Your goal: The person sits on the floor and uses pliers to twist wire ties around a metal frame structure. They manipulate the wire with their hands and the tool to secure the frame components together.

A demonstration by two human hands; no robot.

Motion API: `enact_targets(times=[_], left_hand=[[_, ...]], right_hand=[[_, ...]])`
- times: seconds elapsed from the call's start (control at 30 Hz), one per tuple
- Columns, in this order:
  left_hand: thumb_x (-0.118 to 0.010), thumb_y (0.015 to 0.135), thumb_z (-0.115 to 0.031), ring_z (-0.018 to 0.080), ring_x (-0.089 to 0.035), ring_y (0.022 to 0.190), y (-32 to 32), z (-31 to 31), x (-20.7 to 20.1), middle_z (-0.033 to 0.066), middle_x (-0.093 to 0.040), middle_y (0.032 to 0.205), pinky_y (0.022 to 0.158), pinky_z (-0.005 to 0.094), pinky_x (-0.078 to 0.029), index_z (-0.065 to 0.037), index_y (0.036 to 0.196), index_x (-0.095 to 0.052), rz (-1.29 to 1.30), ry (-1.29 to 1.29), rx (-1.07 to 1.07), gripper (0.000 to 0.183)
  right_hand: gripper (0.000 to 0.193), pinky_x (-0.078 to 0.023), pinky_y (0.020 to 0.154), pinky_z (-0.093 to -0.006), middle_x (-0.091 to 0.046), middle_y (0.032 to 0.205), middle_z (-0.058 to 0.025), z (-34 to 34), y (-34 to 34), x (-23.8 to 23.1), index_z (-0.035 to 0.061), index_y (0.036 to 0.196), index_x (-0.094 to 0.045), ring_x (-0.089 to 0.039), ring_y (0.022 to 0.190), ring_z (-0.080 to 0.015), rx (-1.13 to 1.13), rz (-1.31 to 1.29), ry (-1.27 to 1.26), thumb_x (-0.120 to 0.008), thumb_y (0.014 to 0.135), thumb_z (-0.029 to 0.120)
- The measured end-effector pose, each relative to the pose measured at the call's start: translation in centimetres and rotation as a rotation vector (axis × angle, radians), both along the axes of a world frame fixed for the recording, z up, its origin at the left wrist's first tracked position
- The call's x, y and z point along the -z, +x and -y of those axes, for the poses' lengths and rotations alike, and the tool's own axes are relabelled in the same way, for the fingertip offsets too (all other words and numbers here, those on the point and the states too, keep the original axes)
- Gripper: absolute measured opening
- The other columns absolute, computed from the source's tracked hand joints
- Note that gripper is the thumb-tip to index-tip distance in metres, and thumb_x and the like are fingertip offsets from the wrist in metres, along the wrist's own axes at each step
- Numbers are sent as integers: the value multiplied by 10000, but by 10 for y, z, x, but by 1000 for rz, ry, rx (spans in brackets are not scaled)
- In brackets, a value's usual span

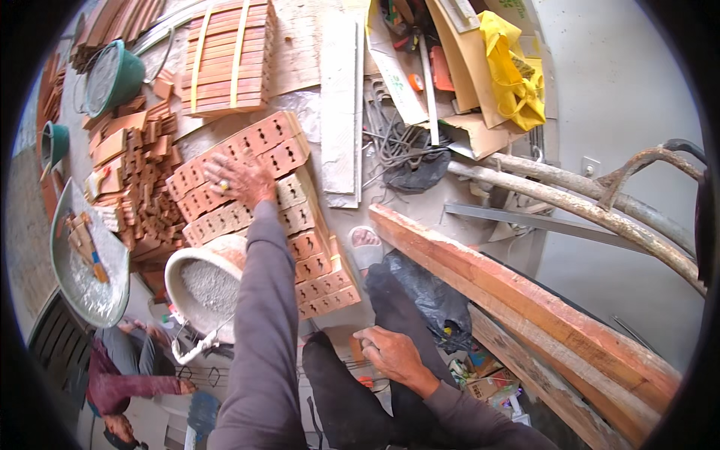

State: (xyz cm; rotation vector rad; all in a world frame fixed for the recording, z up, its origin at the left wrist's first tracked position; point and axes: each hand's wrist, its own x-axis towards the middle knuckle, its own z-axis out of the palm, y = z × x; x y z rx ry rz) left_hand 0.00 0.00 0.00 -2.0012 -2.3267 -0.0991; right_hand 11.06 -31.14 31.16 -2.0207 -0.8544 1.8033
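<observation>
My left hand (241, 178) lies flat with spread fingers on the top of a stack of orange perforated bricks (279, 135), a ring on one finger. Over my thigh is my right hand (395, 356), its fingers curled closed. A small reddish-brown piece (358, 349) shows beside those fingers; whether they grip it is hidden. Just left of my left forearm stands a round bucket (174, 279) of grey granular material. Farther left, a pile of broken and loose bricks (154, 161) borders the stack.
A strapped stack of thin tiles (229, 56) stands beyond the bricks. Long wooden beams (517, 300) and rusty poles (577, 191) extend on the right. A shallow basin (86, 281) with tools, a green bucket (126, 79) and another person (124, 382) are at the left.
</observation>
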Motion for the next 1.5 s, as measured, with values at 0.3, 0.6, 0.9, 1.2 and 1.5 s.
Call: enact_targets(times=[0.3, 0.6, 0.9, 1.2, 1.5], left_hand=[[-344, 991, -553, 371, -50, 1485, 11, -20, -29, 225, -103, 1590, 1200, 505, -19, -25, 1534, -137, 84, 22, 1, 786], [-396, 988, -494, 343, -32, 1494, 15, -23, -32, 200, -114, 1593, 1200, 513, -3, -31, 1535, -139, 106, 2, -3, 761], [-424, 974, -464, 374, -57, 1485, 16, -26, -36, 216, -121, 1587, 1191, 521, -13, -22, 1535, -140, 118, -32, -10, 768], [-436, 970, -444, 366, -71, 1484, 17, -29, -35, 204, -137, 1584, 1191, 526, -22, -27, 1538, -126, 102, -51, -20, 770], [-458, 958, -428, 372, -74, 1483, 15, -28, -39, 208, -129, 1588, 1194, 521, -30, -14, 1536, -123, 96, -77, -26, 786]], right_hand=[[290, -522, 775, -368, -695, 924, -177, -184, 131, 110, -32, 1050, -666, -680, 859, -268, 475, 312, 396, -546, 790, 15], [494, -443, 1008, -424, -621, 1206, -249, -365, 326, 214, -7, 1266, -573, -588, 1142, -379, 69, 814, 630, -576, 782, 88], [737, -380, 1093, -376, -511, 1372, -264, -465, 371, 239, 4, 1436, -407, -490, 1286, -380, 32, 792, 712, -602, 731, 92], [262, -488, 873, -421, -636, 996, -185, -443, 346, 264, 37, 1072, -561, -626, 973, -357, -256, 900, 825, -531, 816, -9], [337, -500, 904, -394, -657, 1022, -176, -422, 339, 279, 22, 1093, -625, -642, 1000, -328, -141, 879, 752, -492, 784, 8]])
